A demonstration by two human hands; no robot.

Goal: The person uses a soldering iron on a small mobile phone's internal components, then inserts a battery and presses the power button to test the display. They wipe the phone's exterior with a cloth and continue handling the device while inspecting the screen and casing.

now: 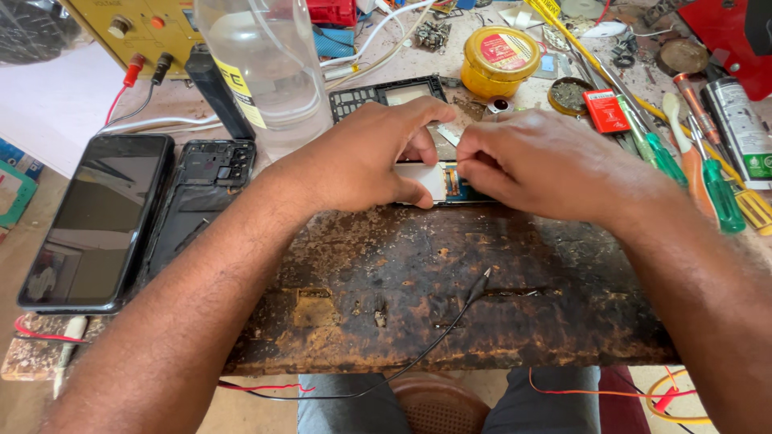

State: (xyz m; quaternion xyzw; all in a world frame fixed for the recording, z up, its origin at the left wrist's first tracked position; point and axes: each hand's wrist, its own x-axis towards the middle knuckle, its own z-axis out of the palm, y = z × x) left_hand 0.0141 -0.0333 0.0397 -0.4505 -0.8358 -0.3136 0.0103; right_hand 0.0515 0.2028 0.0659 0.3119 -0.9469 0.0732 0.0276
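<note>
An opened phone body [386, 95] lies on the stained wooden board [450, 297], mostly covered by both hands. My left hand [362, 157] presses down on it, thumb beside a white part [424, 178] inside the phone. My right hand [543, 161] pinches something small at the phone's middle, next to a blue and copper strip [452, 185]; what the fingertips hold is hidden.
A black phone [92, 221] and a black back cover [197, 201] lie at left. A clear plastic bottle [265, 64] and yellow power supply [137, 28] stand behind. A yellow tin [498, 56], screwdrivers [700, 165] and tubes crowd the right. A black clip lead [450, 321] crosses the board.
</note>
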